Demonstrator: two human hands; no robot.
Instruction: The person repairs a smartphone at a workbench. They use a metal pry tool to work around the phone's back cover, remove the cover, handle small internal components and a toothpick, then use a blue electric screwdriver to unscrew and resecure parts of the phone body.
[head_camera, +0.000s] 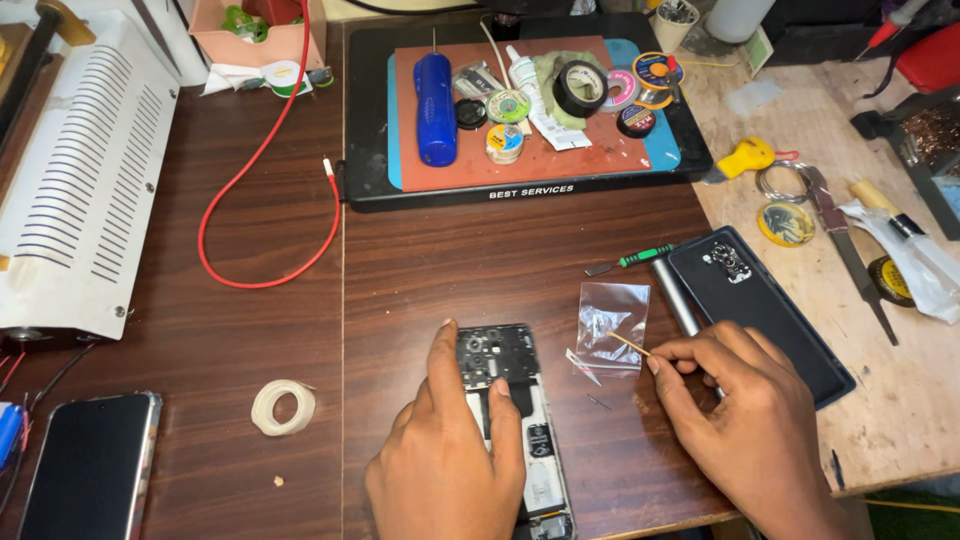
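Left hand (440, 455) lies flat, grip spread, on the opened phone (512, 420) at the bench's (450, 270) near edge. Right hand (745, 410) pinches a thin stick (630, 345) over the small clear bag (612, 322); the black tray (365, 120) holds tape rolls, bare wood between.

Lighting: bright, even, from overhead. Shadows: soft and short, beneath both hands on the dark wooden bench (240, 330). Glare: faint sheen on the clear plastic bag (612, 325) and the black phone screen (92, 465). Focus: sharp centrally; slight wide-angle stretching toward the edges.
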